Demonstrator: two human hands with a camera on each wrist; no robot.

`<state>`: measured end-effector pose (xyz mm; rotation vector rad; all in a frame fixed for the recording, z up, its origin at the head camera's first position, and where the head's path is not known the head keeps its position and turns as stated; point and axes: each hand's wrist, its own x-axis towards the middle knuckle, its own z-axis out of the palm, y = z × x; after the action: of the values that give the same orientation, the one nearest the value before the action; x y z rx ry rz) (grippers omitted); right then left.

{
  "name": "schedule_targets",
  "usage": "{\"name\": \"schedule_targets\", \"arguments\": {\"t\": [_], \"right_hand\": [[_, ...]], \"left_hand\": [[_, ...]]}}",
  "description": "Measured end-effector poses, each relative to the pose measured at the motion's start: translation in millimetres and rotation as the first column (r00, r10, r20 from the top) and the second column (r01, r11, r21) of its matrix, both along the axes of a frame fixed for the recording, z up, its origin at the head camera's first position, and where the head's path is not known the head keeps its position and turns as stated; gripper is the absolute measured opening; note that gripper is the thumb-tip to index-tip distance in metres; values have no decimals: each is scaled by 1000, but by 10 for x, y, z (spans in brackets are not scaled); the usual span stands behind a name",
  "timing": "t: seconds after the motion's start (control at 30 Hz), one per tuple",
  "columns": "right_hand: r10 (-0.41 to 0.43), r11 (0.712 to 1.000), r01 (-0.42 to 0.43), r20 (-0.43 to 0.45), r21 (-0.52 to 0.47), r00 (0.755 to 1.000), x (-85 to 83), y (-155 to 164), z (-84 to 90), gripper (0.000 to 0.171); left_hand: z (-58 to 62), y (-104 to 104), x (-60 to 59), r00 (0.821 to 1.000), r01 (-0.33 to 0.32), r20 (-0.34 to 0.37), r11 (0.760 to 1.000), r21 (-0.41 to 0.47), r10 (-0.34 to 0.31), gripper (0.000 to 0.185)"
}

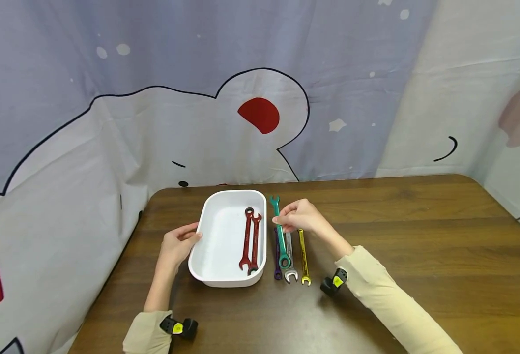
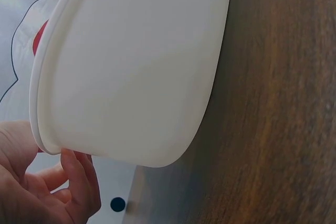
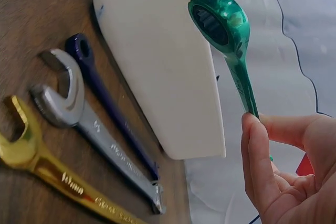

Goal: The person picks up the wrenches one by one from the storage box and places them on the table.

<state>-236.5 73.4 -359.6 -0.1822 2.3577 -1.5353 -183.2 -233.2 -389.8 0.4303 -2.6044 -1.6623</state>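
Observation:
My right hand [image 1: 302, 216] pinches a green combination wrench [image 1: 280, 236] by its shank, held up just right of the white tub [image 1: 224, 284]. In the right wrist view the wrench's ring end [image 3: 218, 19] points up, away from the fingers. My left hand [image 1: 177, 246] grips the tub's left rim, thumb on top and fingers beneath the lip, as the left wrist view shows. Inside the tub, two red wrenches [image 1: 246, 241] lie side by side along the right wall. Under and beside the green wrench lie a purple wrench [image 3: 100, 87], a silver wrench [image 3: 113, 145] and a yellow wrench [image 1: 304, 255].
The brown wooden table [image 1: 401, 231] carries the tub and the loose wrenches. Behind it hangs a printed curtain [image 1: 162, 128] down to the table's back edge. A black wrist camera [image 1: 332, 282] sits on the right cuff, and another [image 1: 185, 328] on the left.

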Motion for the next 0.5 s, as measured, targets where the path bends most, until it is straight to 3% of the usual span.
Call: {"name": "schedule_targets", "arguments": {"t": [0.5], "right_hand": [[9, 1000, -9, 9, 0, 1000, 6, 197, -78, 26]], "left_hand": [[-8, -21, 17, 1000, 0, -4, 1000, -9, 0, 40]]}}
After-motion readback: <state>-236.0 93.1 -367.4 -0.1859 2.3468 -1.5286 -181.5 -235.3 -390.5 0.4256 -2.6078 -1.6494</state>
